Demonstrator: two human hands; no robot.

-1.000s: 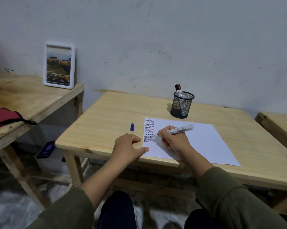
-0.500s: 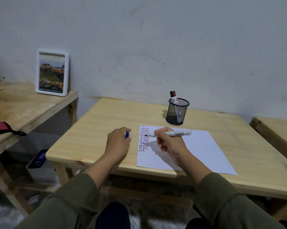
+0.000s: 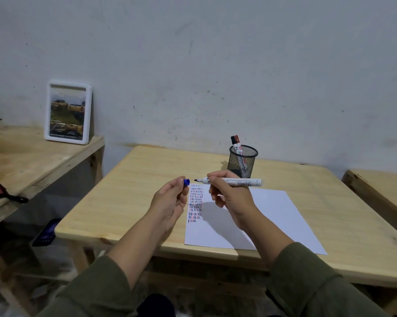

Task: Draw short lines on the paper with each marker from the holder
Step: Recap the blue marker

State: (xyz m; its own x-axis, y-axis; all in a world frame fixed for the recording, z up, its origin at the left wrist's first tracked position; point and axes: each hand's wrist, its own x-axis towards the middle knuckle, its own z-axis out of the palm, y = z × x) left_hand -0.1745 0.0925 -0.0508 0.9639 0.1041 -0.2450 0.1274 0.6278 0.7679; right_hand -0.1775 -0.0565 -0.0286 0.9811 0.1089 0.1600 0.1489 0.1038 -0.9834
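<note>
Uncapped white marker lies level above the white paper sheet, pinched in the right hand, its tip facing the small blue cap pinched by the left hand, apparently for recapping. Beyond, the black mesh holder keeps a red-capped marker upright on the pale wooden table.

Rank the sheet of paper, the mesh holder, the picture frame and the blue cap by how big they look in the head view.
1. sheet of paper
2. picture frame
3. mesh holder; it sits nearer than the frame, so their true order is unsure
4. blue cap, pinched in the left hand
</note>
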